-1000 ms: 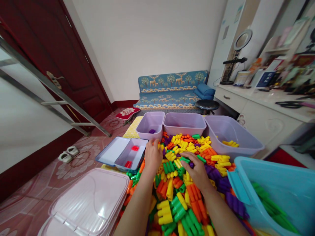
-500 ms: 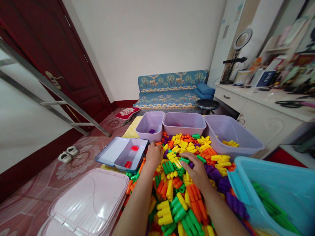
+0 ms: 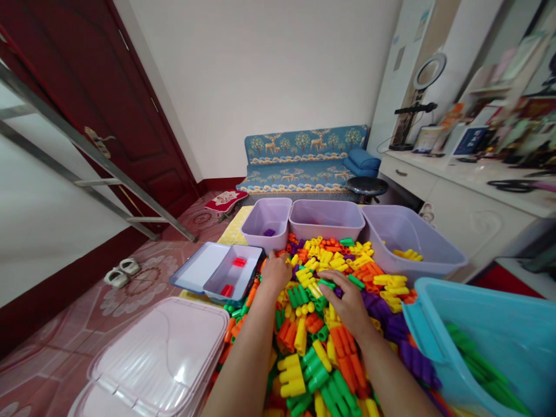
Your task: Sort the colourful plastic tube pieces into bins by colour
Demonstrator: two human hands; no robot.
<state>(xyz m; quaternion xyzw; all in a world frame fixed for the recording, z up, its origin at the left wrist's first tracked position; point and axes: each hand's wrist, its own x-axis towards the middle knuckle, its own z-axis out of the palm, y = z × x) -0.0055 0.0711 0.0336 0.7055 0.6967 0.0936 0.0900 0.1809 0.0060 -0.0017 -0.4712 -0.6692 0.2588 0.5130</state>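
Reaching down with the left grip [image 3: 278,273] into the left side of a heap of plastic blocks [image 3: 299,336]; fingertips hidden, so cannot tell whether clamped on a piece. Resting over the heap's middle with the right grip [image 3: 346,294], thumb and fingers apart, with a green block [image 3: 326,284] showing in the gap. Between the two grips, yellow blocks [image 3: 308,278] and green blocks [image 3: 297,296]. On the near side of the right grip, orange blocks [image 3: 347,353]; just to its right, purple blocks [image 3: 393,325]. Just left of the left grip, an open case [image 3: 232,277] with red pieces [image 3: 239,262] inside. Just beyond that grip, a lilac bin [image 3: 264,219] with purple pieces [image 3: 269,232]. Beyond and between both, a wider lilac bin [image 3: 328,227]. Past the right grip and rightward, another lilac bin [image 3: 430,243], with yellow blocks [image 3: 408,255]. Farther right, a turquoise bin [image 3: 525,333] with green pieces [image 3: 482,359]. Well left of the left grip, clear lids [image 3: 160,353]. Farthest ahead of both grips, a blue sofa [image 3: 304,171].
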